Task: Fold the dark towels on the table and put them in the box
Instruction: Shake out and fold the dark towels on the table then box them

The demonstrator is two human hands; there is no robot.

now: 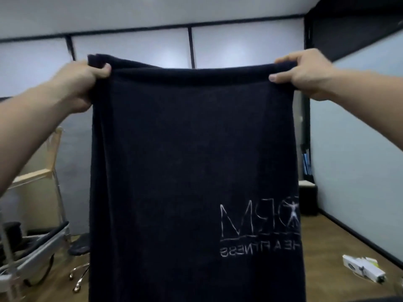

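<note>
A dark navy towel (185, 160) hangs spread out in front of me, filling the middle of the view. Mirrored white lettering and a small figure logo show at its lower right. My left hand (85, 83) grips the towel's top left corner, thumb over the front. My right hand (305, 73) grips the top right corner the same way. Both arms are raised and held apart, so the top edge is stretched nearly level. The table and the box are hidden behind the towel or out of view.
Frosted glass wall panels (130, 49) run across the back. At the lower left are a metal frame (43, 243) and a wheeled stool (79, 249) on the wooden floor. A small white carton (363, 268) lies on the floor at the lower right.
</note>
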